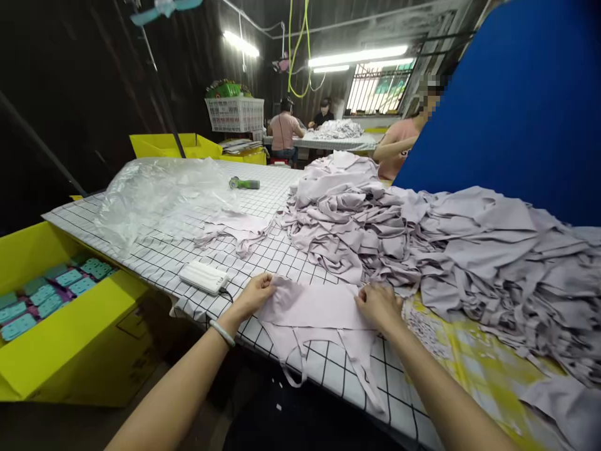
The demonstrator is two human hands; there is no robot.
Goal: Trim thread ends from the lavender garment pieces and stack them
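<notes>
A pale pink strappy top [323, 307] is spread on the checked tabletop in front of me, its straps pointing towards me and hanging at the table's edge. My left hand [256, 293] pinches its far left corner between thumb and fingers. On the other side, my right hand [379, 305] grips the far right corner. Between the two hands the cloth lies fairly flat. Another pale pink garment [235, 230] rests a little farther back. To the left of my left hand sits a white power bank [203, 277] with a dark cable plugged in.
Large heaps of pale garments [357, 219] fill the table's right side, beside a blue panel [507, 100]. Clear plastic sheeting [159, 194] and a green-handled tool [245, 183] lie at the back left. A yellow box [79, 351] holds turquoise pieces. Several people sit farther back.
</notes>
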